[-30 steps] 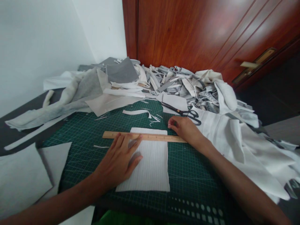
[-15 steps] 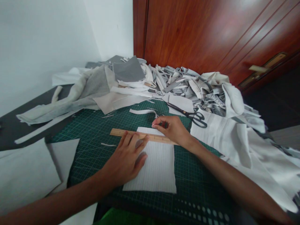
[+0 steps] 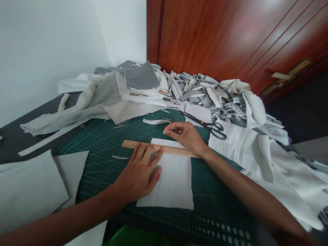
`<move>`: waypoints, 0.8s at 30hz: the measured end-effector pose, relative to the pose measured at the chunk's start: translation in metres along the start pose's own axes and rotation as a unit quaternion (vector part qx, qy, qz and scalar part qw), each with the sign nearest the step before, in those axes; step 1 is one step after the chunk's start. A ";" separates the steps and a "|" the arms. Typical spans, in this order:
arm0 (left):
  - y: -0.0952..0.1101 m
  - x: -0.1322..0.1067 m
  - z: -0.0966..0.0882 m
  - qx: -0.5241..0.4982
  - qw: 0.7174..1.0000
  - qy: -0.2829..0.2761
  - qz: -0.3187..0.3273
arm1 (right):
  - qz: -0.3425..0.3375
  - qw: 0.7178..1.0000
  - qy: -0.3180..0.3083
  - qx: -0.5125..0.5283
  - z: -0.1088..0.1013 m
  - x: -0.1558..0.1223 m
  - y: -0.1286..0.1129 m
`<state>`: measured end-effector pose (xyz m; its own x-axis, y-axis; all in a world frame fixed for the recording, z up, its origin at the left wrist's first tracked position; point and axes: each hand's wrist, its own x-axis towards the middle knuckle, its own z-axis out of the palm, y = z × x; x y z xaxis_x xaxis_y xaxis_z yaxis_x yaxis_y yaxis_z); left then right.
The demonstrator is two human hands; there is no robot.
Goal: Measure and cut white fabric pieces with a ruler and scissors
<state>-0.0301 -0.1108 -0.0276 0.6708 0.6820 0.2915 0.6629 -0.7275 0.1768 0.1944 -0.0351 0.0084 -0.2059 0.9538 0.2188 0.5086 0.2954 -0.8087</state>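
Observation:
My left hand (image 3: 139, 174) lies with fingers spread, pressing a wooden ruler (image 3: 176, 150) down across a piece of white ribbed fabric (image 3: 173, 184). The ruler crosses the fabric near its far edge, so a narrow band shows beyond it. Just past that edge my right hand (image 3: 188, 136) hovers, thumb and forefinger pinched together; what they hold, if anything, is too small to make out. Behind those fingers a thin white strip (image 3: 155, 121) lies on the green cutting mat (image 3: 102, 171), its right end partly hidden. Black-handled scissors (image 3: 216, 130) rest to the right of that hand.
A heap of grey and white fabric scraps (image 3: 194, 85) lies along the back against a wooden door (image 3: 205, 37). Larger white cloth (image 3: 238, 147) spreads at right. Fabric sheets (image 3: 25, 188) lie at front left, and a bundled grey-white cloth (image 3: 102, 95) at back left.
My right hand has shifted slightly away from me and to the left, still pinched. My left hand and the ruler keep their place on the fabric; the whole view has moved a little.

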 end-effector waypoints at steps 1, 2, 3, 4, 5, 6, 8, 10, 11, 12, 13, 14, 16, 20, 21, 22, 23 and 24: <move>0.000 0.000 0.000 -0.001 1.000 -0.001 0.001 | 0.000 1.000 -0.008 0.002 0.000 -0.001 0.001; 0.000 0.000 0.000 -0.002 1.000 -0.003 0.001 | -0.002 1.000 -0.017 0.001 0.001 -0.002 0.002; -0.001 0.000 0.000 -0.003 1.000 -0.004 0.002 | -0.005 1.000 -0.025 -0.001 0.003 -0.004 0.002; -0.001 0.000 0.000 -0.004 1.000 -0.004 0.002 | -0.009 0.999 -0.031 -0.002 0.006 -0.005 0.002; -0.001 0.000 0.001 -0.004 1.000 -0.003 0.003 | -0.011 0.999 -0.036 -0.001 0.010 -0.006 0.001; -0.001 0.000 0.001 -0.004 1.000 -0.002 0.003 | -0.013 0.999 -0.040 0.002 0.015 -0.007 0.000; -0.002 0.000 0.002 -0.002 1.000 0.003 0.002 | -0.014 0.999 -0.052 0.009 0.024 -0.007 -0.002; -0.002 0.000 0.002 0.000 1.000 0.008 0.003 | -0.016 0.998 -0.065 0.009 0.032 -0.005 -0.004; -0.001 0.000 0.002 0.002 1.000 0.008 0.004 | -0.017 0.997 -0.070 0.006 0.035 -0.004 -0.005; -0.001 0.000 0.002 0.003 1.000 0.008 0.005 | -0.018 0.997 -0.075 0.003 0.038 -0.002 -0.006; -0.001 0.001 0.002 0.004 1.000 0.006 0.005 | -0.020 0.997 -0.079 0.000 0.040 -0.001 -0.006; -0.001 0.001 0.002 0.004 1.000 0.004 0.005 | -0.021 0.996 -0.084 -0.004 0.041 0.000 -0.006; -0.001 0.001 0.001 0.002 1.000 0.001 0.001 | -0.025 0.995 -0.091 -0.010 0.043 0.002 -0.006; -0.001 0.002 0.001 -0.010 1.000 0.002 -0.008 | -0.028 0.995 -0.096 -0.018 0.044 0.003 -0.006; -0.001 0.002 0.001 -0.014 1.000 0.005 -0.011 | -0.025 0.995 -0.099 -0.017 0.044 0.003 -0.006; 0.000 0.002 0.001 -0.018 1.000 0.006 -0.012 | -0.020 0.994 -0.102 -0.014 0.044 0.003 -0.006; 0.000 0.002 0.001 -0.021 1.000 0.007 -0.013 | -0.016 0.994 -0.106 -0.011 0.045 0.003 -0.006; -0.001 0.002 0.001 -0.021 1.000 0.008 -0.013 | -0.011 0.994 -0.110 -0.006 0.045 0.004 -0.006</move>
<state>-0.0289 -0.1091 -0.0285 0.6485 0.6994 0.3004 0.6651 -0.7126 0.2234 0.1531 -0.0357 -0.0101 -0.3943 0.9122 0.1115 0.5117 0.3188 -0.7978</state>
